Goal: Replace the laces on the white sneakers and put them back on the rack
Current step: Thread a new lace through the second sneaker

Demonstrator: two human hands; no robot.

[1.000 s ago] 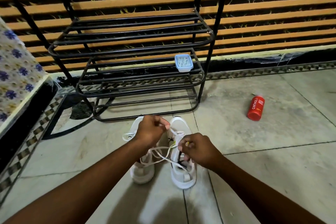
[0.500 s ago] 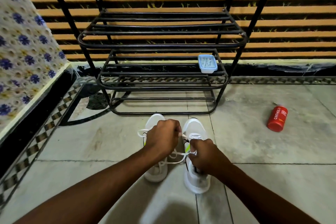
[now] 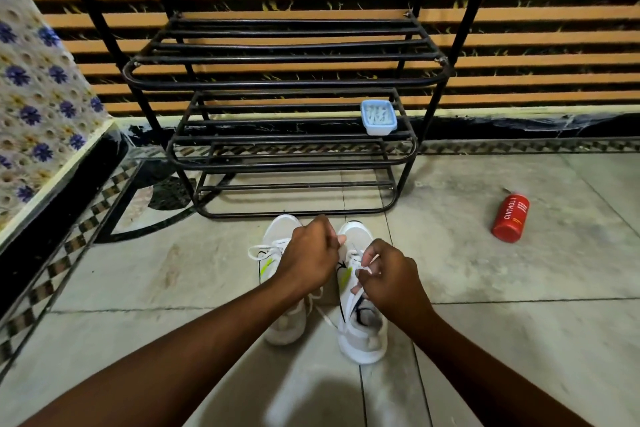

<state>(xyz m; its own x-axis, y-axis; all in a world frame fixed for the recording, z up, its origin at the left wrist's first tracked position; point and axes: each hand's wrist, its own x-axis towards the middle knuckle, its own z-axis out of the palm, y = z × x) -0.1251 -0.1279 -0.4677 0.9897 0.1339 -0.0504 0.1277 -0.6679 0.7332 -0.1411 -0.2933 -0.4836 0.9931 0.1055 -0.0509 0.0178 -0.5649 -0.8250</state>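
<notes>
A pair of white sneakers stands side by side on the tiled floor [image 3: 519, 322], toes pointing at the foot of a black metal rack [image 3: 284, 80] just beyond them. The right sneaker [image 3: 362, 336], marked with a yellow-green patch and a thin black line on its side, is being laced. The right hand [image 3: 391, 277] hovers over its tongue, fingers [image 3: 372, 255] curled and pinching the white lace [image 3: 363, 269] at the eyelets. The left hand [image 3: 310, 260] is bunched into a loose fist above the gap between the two shoes, thumb pressed to forefinger, apparently pinching the other end of the same lace, though the grip itself is hidden under the knuckles. The left sneaker [image 3: 282, 326] sits partly beneath the left wrist, a loop of its own lace spilling out to the side. On the rack's middle shelf, toward its right end, rests a pale blue soap dish [image 3: 378, 116]; the other shelves are bare bars. A red bottle [image 3: 510, 218] lies on its side on the floor well to the right. A cloth [image 3: 41, 97] printed with blue flowers hangs at the left edge, and an orange-striped wall [image 3: 554, 45] rises behind the rack.
</notes>
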